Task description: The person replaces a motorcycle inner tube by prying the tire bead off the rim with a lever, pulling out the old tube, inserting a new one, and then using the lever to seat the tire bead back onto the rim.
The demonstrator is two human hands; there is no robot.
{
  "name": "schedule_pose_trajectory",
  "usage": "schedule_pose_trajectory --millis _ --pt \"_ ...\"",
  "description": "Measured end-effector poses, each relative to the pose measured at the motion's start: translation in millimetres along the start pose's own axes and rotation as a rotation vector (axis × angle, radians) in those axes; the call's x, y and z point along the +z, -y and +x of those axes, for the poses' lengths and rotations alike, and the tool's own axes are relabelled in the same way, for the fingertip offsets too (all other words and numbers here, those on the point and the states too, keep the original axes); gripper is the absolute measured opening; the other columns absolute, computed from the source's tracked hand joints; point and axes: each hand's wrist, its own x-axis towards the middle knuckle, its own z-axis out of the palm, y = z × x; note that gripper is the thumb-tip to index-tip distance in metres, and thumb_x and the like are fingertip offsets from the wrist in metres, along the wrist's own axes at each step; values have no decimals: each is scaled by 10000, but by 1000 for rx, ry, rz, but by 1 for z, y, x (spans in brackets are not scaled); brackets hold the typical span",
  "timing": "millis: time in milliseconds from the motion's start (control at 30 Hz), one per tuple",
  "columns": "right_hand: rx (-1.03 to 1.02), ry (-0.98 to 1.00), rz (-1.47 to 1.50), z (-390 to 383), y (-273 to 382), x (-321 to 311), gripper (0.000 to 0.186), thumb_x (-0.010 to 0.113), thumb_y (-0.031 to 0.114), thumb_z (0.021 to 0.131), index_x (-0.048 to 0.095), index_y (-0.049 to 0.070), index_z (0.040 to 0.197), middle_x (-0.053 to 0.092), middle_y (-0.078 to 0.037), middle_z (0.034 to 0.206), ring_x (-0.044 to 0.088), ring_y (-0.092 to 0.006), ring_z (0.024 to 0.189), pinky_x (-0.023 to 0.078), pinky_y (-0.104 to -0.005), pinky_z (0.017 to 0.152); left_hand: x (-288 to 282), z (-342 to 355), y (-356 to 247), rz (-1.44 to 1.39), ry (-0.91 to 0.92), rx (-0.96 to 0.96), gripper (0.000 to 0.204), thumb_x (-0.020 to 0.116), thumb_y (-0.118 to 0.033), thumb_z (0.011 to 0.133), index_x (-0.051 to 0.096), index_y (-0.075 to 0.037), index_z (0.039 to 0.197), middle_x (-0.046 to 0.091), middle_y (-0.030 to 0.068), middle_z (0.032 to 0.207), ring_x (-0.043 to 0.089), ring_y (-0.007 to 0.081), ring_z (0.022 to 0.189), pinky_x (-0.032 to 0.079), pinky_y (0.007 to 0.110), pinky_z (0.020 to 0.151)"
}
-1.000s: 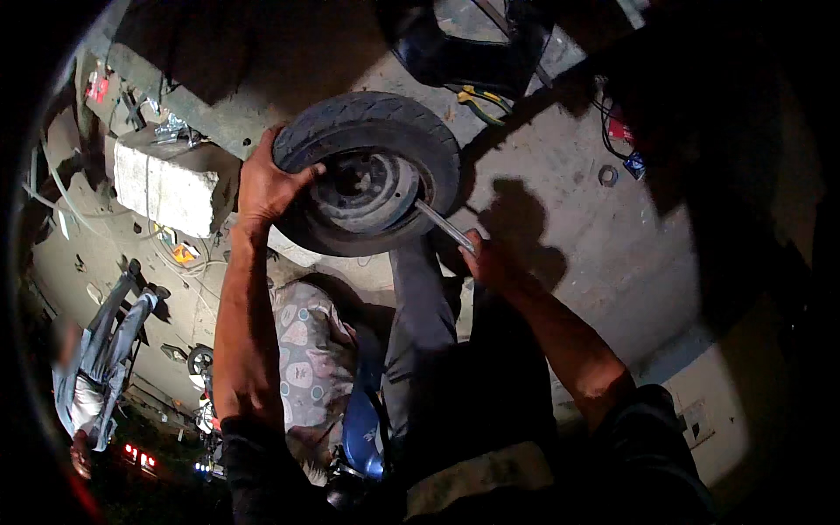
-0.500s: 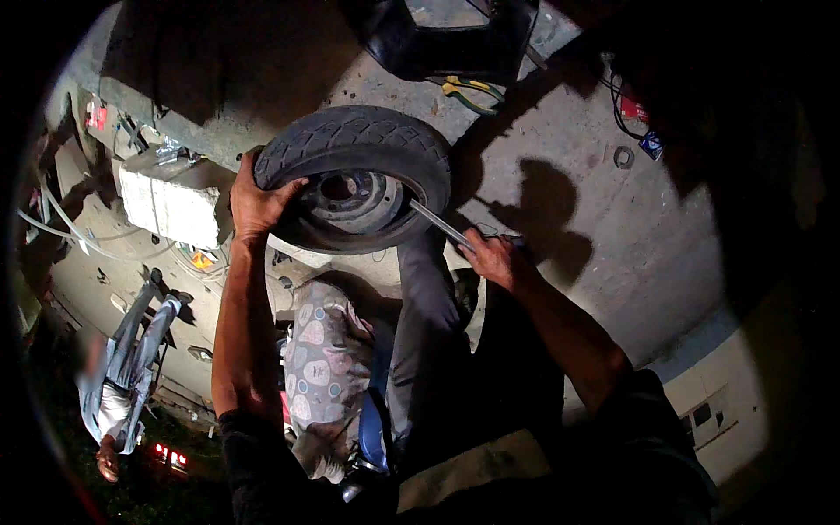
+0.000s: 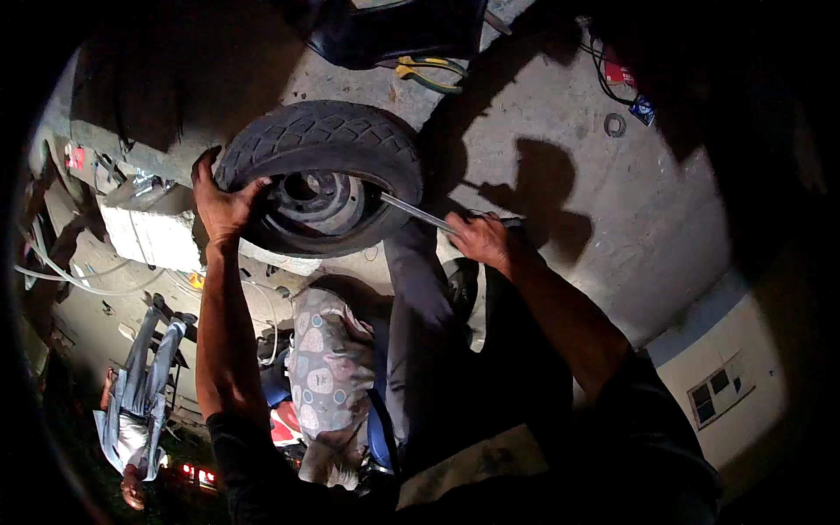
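A black scooter-like tire (image 3: 324,131) with a chunky tread stands tilted in front of me, its metal rim (image 3: 341,210) showing inside. My left hand (image 3: 227,206) grips its left side, thumb over the sidewall and fingers around the tread. In my right hand (image 3: 481,238) is a slim metal tire lever (image 3: 418,213), held at its near end. The lever's far tip reaches in between the tire's right sidewall and the rim, where its end is hidden. My leg (image 3: 424,289) is just below the tire.
Yellow-and-green pliers (image 3: 430,74) lie on the concrete beside a black container (image 3: 394,35). A metal ring (image 3: 614,125) and dark cables are at right. A pale block (image 3: 156,232) stands left. Patterned cloth (image 3: 328,367) hangs below, and another person (image 3: 140,411) is at far left.
The tire and both hands appear farther left in view, along with the surroundings. The lever lies at a slightly flatter angle, its tip still inside the tire's edge.
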Motion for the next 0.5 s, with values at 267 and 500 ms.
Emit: schedule_pose_trajectory --millis 267,500 --pt "-43 -122 -124 -5 -16 15 209 682 311 916 596 208 1076 584 -73 602 628 -294 550 475 -465 539 9 -1 2 -89 22 -39 978 982 -334 582 500 14 1359 540 209 1332 542 355 1241 431 427 1077" --pt "-91 -120 -166 16 -31 29 388 712 325 870 595 179 1210 608 -66 660 645 -302 594 507 -469 589 13 6 23 -52 55 -24 922 971 -238 652 466 14 1381 561 168 1341 550 288 1227 435 405 1071"
